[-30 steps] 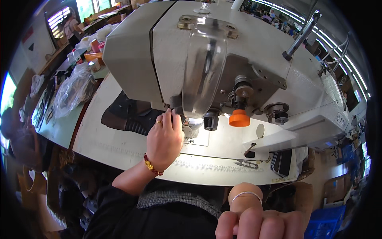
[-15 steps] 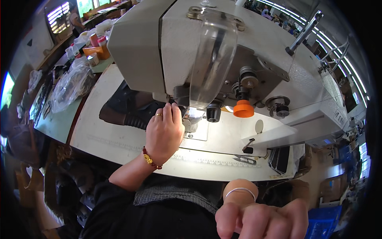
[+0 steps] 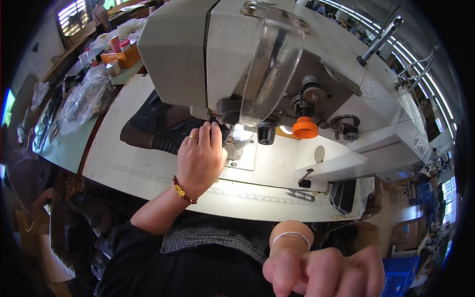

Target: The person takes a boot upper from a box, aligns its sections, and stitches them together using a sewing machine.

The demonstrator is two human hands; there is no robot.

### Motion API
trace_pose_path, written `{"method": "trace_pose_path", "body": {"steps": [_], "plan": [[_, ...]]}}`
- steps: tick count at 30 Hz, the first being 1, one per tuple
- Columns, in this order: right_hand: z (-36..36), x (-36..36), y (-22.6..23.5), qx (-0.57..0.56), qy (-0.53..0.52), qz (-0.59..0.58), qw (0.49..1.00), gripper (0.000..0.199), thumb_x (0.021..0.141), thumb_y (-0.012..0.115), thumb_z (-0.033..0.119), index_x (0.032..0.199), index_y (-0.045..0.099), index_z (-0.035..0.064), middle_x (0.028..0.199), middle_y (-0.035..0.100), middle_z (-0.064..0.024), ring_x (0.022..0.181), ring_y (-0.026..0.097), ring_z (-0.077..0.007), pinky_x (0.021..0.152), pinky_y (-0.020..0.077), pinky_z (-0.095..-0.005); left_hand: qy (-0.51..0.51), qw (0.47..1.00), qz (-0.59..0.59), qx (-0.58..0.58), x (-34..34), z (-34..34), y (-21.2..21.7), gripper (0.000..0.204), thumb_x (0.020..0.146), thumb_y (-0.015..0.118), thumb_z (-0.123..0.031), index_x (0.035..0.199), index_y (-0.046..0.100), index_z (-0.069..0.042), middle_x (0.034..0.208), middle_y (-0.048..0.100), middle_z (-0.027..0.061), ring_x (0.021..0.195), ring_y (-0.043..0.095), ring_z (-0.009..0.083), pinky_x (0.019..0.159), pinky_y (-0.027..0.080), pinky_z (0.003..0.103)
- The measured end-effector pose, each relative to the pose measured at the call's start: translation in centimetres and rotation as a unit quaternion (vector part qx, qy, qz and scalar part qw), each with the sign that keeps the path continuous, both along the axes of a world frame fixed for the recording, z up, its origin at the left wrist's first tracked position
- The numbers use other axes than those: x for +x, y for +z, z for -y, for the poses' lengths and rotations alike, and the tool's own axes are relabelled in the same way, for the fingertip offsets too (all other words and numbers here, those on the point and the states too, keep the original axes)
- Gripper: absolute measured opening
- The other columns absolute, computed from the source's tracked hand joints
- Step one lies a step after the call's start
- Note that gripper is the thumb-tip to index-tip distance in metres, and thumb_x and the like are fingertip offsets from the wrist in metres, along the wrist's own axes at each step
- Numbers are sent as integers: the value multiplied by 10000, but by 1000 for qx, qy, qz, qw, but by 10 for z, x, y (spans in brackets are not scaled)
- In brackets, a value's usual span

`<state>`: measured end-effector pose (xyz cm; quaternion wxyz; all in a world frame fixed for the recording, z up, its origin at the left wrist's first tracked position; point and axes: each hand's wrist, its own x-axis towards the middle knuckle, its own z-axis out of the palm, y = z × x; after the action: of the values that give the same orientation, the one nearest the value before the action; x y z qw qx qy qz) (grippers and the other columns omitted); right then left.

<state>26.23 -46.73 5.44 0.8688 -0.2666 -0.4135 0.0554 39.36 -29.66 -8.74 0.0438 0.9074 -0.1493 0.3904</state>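
Dark piece (image 3: 157, 124) | black with brown panels, ribbed near edge | lying slantwise on white table (image 3: 110, 148) | right end beneath sewing machine (image 3: 170, 59), partly hidden

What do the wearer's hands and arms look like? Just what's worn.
Left hand: gloveless, gold-coloured ring, dark-red beaded bracelet with a gold-coloured ornament; black sleeve ending short of the wrist. Right hand: gloveless, thin silver-coloured bangle at the wrist; no sleeve discernible on that side.
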Motion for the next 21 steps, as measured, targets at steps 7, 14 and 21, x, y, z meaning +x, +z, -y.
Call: {"method": "trace_pose_path", "body": {"steps": [7, 14, 21], "plan": [[-12, 23, -28, 110, 15, 164, 980, 203, 1037, 356, 285, 1019, 515, 161, 708, 634, 12, 784, 474, -177, 788, 328, -348, 7, 1000, 2, -14, 1, 4, 3, 429, 687, 683, -129, 1084, 576, -6, 1021, 590, 107, 891, 607, 262, 766, 512, 357], [-3, 38, -41, 86, 116, 132, 981, 400, 971, 543, 333, 1324, 390, 226, 1229, 456, -123, 937, 626, -333, 1069, 224, -524, 7, 1000, -4, 3, 2, -1, 0, 469, 667, 697, -183, 1079, 566, -1, 1013, 596, 117, 873, 593, 245, 750, 499, 337], [15, 4, 21, -15, 198, -97, 975, 581, 959, 524, 439, 1450, 289, 238, 1390, 383, -238, 961, 648, -461, 1129, 117, -632, -18, 1000, 12, -12, 1, -4, -2, 517, 668, 700, -194, 1116, 571, 30, 1058, 595, 133, 874, 595, 244, 760, 493, 331]]}}
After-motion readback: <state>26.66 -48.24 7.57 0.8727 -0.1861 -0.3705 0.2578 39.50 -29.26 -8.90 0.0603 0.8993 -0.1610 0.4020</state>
